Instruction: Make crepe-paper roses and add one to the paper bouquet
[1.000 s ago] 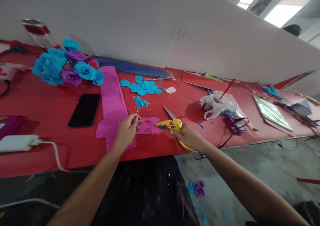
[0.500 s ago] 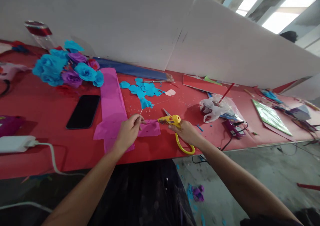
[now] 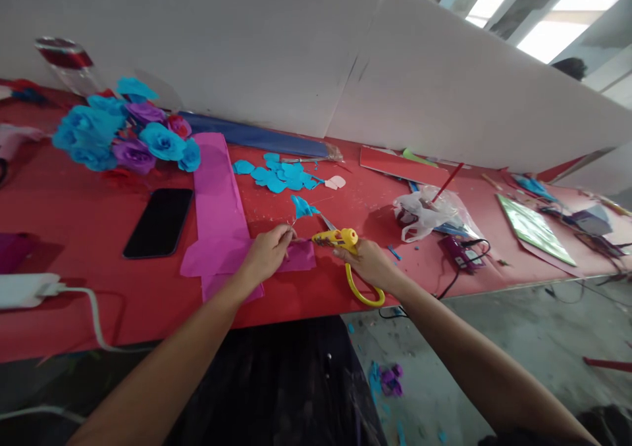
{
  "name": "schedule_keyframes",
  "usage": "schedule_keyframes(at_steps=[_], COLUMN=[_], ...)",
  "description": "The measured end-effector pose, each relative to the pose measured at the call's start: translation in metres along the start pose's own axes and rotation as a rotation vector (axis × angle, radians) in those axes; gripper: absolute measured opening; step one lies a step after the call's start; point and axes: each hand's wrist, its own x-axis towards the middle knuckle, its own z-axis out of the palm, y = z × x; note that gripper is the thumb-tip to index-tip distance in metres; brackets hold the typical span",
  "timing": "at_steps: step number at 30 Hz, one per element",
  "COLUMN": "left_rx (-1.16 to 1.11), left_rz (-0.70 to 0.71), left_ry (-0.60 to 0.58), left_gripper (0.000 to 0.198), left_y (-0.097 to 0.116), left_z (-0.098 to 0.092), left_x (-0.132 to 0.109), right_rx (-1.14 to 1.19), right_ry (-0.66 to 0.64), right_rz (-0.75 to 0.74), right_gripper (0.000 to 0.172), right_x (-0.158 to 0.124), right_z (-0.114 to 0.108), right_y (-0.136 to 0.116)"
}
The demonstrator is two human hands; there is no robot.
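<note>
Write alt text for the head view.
A person's left hand holds a small blue paper flower by its thin stem; the right hand holds a yellow glue gun. Around them on a red table lie magenta paper, loose blue petals, scissors and a black phone.

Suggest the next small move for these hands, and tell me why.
I'd probably ease the blue paper flower toward the glue gun: the left hand pinches the flower's thin stem, the right hand grips the gun, which points toward the left hand, and flower and gun look apart.
</note>
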Motion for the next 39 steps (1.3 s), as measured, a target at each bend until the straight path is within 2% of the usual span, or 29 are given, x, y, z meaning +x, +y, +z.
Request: schedule_keyframes(at_steps=[9,13,17,20,22,28,32,35,39], left_rx=[-0.001,-0.006,-0.036,-0.051,-0.096,-0.063,-0.006,0.015,0.034], left_rz=[0.001,0.011,0.023,0.01,0.001,0.001,0.024,0.033,0.022], left_ry=[-0.025,-0.041,-0.061,-0.03,-0.004,-0.055,-0.054,-0.065,-0.084], left_gripper=[0.027,0.026,0.027,0.027,0.026,0.025,0.026,0.027,0.027], left_y=[0.004,0.003,0.0,-0.001,-0.001,0.001,0.0,0.0,0.0], left_z=[-0.001,0.0,0.003,0.004,0.004,0.003,0.003,0.003,0.004], left_x=[-0.001,-0.002,-0.002,-0.003,-0.004,-0.003,-0.002,-0.002,-0.002], right_rx=[-0.082,-0.039,0.047,0.023,0.024,0.043,-0.042,-0.073,0.0], right_ry=[0.024,0.034,0.074,0.088,0.075,-0.075,-0.147,-0.158,-0.126], right_rz=[0.007,-0.021,-0.074,-0.008,0.017,-0.142,-0.117,-0.086,-0.111], right_gripper=[0.038,0.034,0.037,0.044,0.048,0.042,0.045,0.046,0.041], right_x=[-0.008,-0.007,-0.004,-0.005,-0.009,-0.019,-0.017,-0.015,-0.018], right_z=[-0.007,-0.011,-0.019,-0.025,-0.029,-0.029,-0.022,-0.023,-0.038], right_y=[-0.006,-0.005,0.002,0.009,0.012,0.01,0.009,0.009,0.009])
